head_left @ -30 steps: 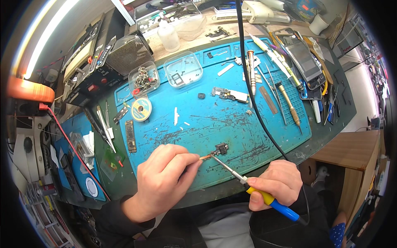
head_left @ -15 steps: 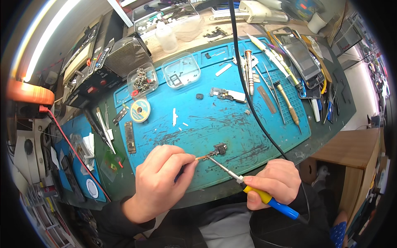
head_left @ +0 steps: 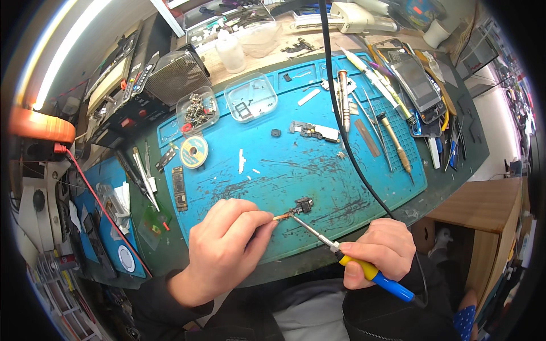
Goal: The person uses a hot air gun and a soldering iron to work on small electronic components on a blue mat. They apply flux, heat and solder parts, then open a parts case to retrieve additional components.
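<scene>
Pinching a coppery strip [head_left: 281,216], the left hand [head_left: 227,244] faces the soldering iron [head_left: 392,287] the right hand [head_left: 381,253] grips, a labelled spool [head_left: 185,152] beyond.

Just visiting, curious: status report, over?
Left hand pinching coppery strip. Right hand gripping soldering iron, tip at strip. Small black part beyond. Black cable near right hand.

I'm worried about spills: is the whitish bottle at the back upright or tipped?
Upright: the bottle stands on its base on the wooden surface, narrow end uppermost.

Your left hand [head_left: 224,244] pinching a coppery strip [head_left: 281,217], your right hand [head_left: 385,250] holding a yellow-and-blue soldering iron [head_left: 371,271], black component [head_left: 304,205] near its tip
</scene>
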Demonstrator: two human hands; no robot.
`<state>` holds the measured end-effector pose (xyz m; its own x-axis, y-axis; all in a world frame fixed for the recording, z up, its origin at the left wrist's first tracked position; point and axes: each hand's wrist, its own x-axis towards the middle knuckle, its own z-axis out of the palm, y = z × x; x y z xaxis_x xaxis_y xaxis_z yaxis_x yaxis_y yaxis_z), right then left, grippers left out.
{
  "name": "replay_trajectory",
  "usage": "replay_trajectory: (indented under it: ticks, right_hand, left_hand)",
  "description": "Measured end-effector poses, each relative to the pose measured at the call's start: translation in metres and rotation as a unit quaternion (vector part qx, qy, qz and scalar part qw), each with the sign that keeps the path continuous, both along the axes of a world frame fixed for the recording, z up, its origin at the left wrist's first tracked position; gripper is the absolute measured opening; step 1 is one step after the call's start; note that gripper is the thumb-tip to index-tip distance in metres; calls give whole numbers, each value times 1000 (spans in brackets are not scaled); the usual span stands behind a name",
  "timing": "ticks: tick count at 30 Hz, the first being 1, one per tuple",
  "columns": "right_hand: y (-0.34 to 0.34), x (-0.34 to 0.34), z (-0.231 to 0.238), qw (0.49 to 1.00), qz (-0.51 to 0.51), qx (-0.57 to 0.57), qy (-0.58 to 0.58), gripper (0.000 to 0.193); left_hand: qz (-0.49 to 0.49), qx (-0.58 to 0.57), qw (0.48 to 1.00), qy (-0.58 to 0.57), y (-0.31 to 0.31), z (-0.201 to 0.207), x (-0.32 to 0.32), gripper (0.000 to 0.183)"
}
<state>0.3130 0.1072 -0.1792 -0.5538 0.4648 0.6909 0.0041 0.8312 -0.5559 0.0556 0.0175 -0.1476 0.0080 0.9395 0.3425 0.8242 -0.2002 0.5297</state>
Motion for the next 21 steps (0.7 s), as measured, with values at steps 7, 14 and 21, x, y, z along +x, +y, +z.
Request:
replay_trajectory:
  ticks: [7, 14, 21]
  right_hand:
    - [0, -1, 1, 1000, 2, -11, -2, 19]
    - [2, -1, 4, 1000, 15, -3, -19, 20]
    - [1, 0, 2, 1000, 4, -14, -9, 20]
  left_hand:
    - [6, 3, 1000, -7, -1, -2, 0, 23]
    - [10, -7, 1000, -9, -2, 1, -1, 23]
    - [5, -14, 1000, -10, 0, 0, 0, 22]
